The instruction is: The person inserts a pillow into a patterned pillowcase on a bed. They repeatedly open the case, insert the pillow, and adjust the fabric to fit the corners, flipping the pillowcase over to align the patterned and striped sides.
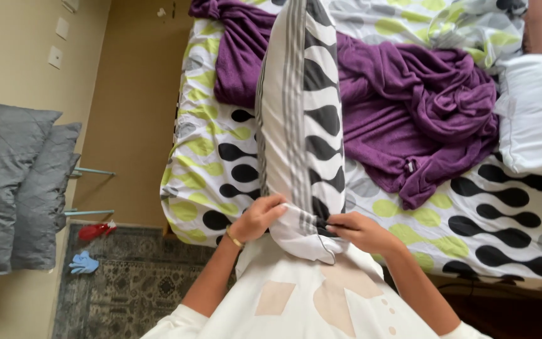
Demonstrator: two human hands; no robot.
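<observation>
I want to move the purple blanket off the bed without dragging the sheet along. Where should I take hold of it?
Probably grip the purple blanket at its thick bunched folds on the right, reaching from above. The heaped cloth there stands proud of the patterned sheet, so fingers can close on blanket alone. Its left part lies behind the upright pillow.

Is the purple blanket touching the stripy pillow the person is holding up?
Cannot tell. In the head view the pillow overlaps the purple blanket, but whether it rests against it or stands in front isn't plain. Both hands, left and right, grip its near end.

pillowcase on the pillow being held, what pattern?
White pillowcase with black wavy blobs and grey stripes; head view.
</observation>
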